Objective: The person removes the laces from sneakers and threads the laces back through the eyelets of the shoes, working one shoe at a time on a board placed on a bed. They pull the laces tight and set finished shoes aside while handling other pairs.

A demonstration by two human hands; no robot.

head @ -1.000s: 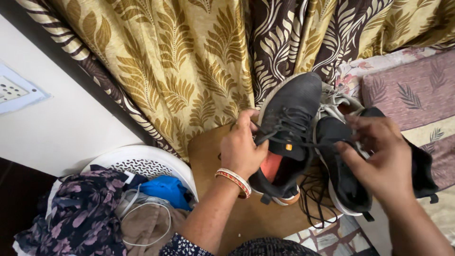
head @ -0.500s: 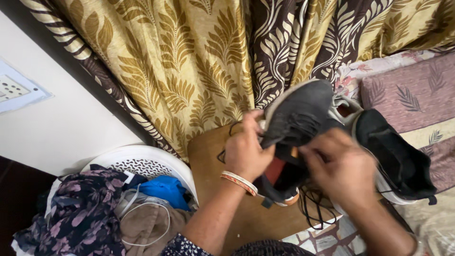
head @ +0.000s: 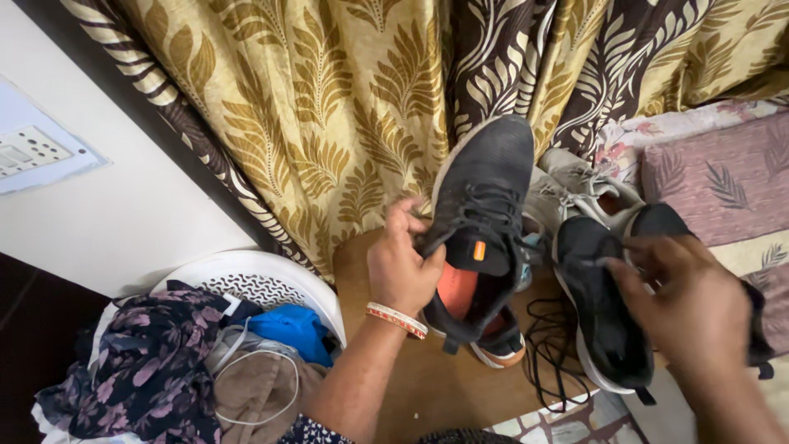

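My left hand [head: 401, 265] grips a dark grey sneaker [head: 483, 215] by the edge of its opening and laces, holding it toe-up; its orange insole shows inside. My right hand [head: 692, 311] rests on a second black sneaker [head: 606, 319] with a white sole, fingers curled over its collar. A light grey sneaker [head: 575, 191] lies behind the two. Loose black laces [head: 544, 345] trail on the brown wooden surface [head: 427, 386] beneath them.
A white laundry basket [head: 263, 275] full of clothes, with a floral garment and a blue cloth, stands at lower left. Gold and brown leaf-patterned curtains [head: 329, 107] hang behind. A white wall with a socket plate [head: 33, 150] is left. Patterned bedding [head: 723, 177] lies at right.
My right hand left the grey sneaker's opening and moved right onto the black sneaker. The grey sneaker stays held in my left hand, now more upright.
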